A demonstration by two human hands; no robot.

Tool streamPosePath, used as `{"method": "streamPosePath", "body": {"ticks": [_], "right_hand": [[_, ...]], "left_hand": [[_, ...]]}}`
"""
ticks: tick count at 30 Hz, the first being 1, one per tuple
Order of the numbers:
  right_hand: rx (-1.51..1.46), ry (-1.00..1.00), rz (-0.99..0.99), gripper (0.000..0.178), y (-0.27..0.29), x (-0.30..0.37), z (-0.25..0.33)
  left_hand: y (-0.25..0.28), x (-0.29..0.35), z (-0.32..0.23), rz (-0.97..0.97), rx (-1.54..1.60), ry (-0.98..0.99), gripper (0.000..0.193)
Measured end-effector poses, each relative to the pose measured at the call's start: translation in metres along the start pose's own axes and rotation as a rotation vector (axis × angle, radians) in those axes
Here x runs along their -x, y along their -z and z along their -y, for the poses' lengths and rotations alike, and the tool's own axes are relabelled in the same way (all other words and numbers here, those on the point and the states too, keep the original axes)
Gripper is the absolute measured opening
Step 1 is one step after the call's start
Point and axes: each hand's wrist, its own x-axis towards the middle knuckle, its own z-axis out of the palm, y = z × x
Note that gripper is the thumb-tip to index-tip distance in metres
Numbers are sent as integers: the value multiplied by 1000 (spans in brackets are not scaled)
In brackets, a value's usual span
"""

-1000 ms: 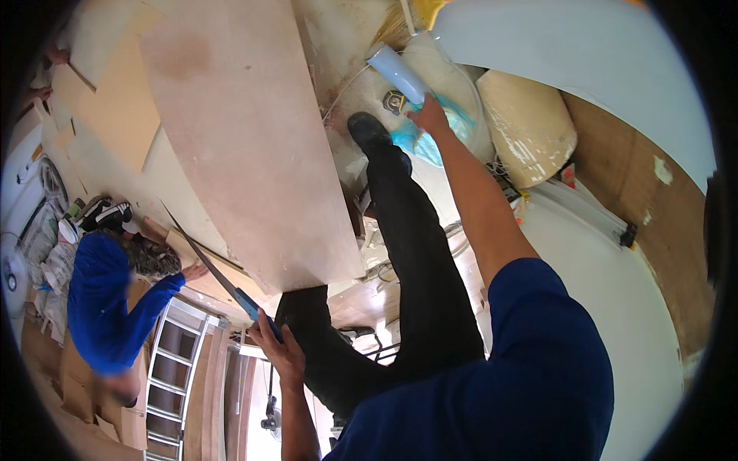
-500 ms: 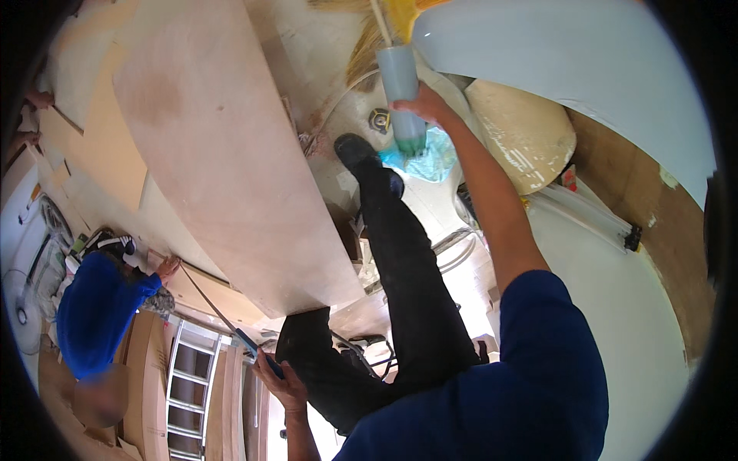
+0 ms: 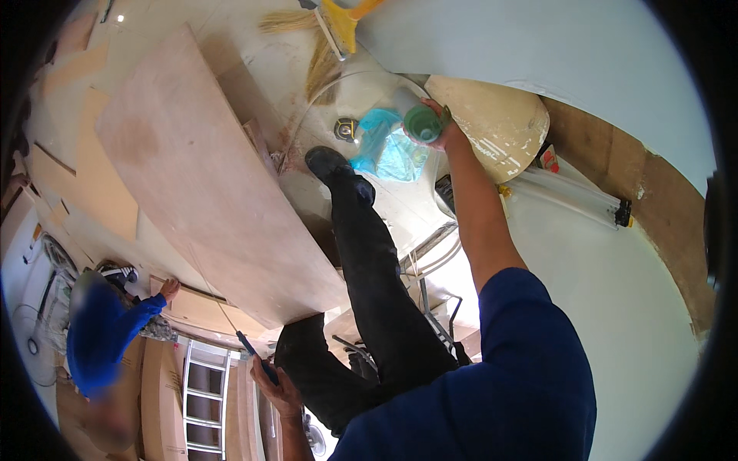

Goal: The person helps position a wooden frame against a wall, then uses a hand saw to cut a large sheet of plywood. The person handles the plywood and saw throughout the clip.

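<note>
My right hand (image 3: 443,127) is wrapped round a grey cylindrical container (image 3: 422,123) with a green end, now tipped so that this round end faces up toward me. A light blue plastic bag (image 3: 393,146) lies on the floor just below it. At the lower left my left hand (image 3: 278,390) grips a long thin tool (image 3: 257,357) by its dark blue handle. Its slender shaft reaches up and left across the edge of a large pinkish wooden board (image 3: 207,184). The shaft is too thin and blurred to tell the tool's kind.
A broom (image 3: 338,31) with a yellow head lies at the top. A round black-and-yellow item (image 3: 346,129) sits by my foot. To the right are a cream board (image 3: 492,123) and a white panel (image 3: 592,307). Another person (image 3: 104,323) bends at the left, near a ladder (image 3: 204,396).
My right hand has tilted the container from side-on to end-on. A thin stick showing at its top is no longer seen there. My left hand still holds the tool.
</note>
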Motion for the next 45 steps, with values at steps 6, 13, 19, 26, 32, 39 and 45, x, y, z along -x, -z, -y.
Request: {"method": "streamPosePath", "body": {"ticks": [6,13,19,26,32,39,45], "right_hand": [[-263,-53,51,38,15,-16,10],[-405,207,418,49,58,4,13],[-6,177,-312,61,66,52,-59],[917,207,26,27,-36,67,-170],[1150,103,181,49,-179,17,-245],[1325,186,82,76,-182,-35,-347],[1437,118,76,71,-186,-8,-364]], "left_hand": [[3,-6,-22,19,-25,-19,59],[4,-16,-41,41,-89,-126,52],[11,7,-32,56,-167,-82,68],[19,-23,35,-41,-333,96,51],[7,-91,139,-234,-298,129,35],[-16,-191,217,-199,-346,123,49],[-32,-219,248,-194,-285,209,67]]}}
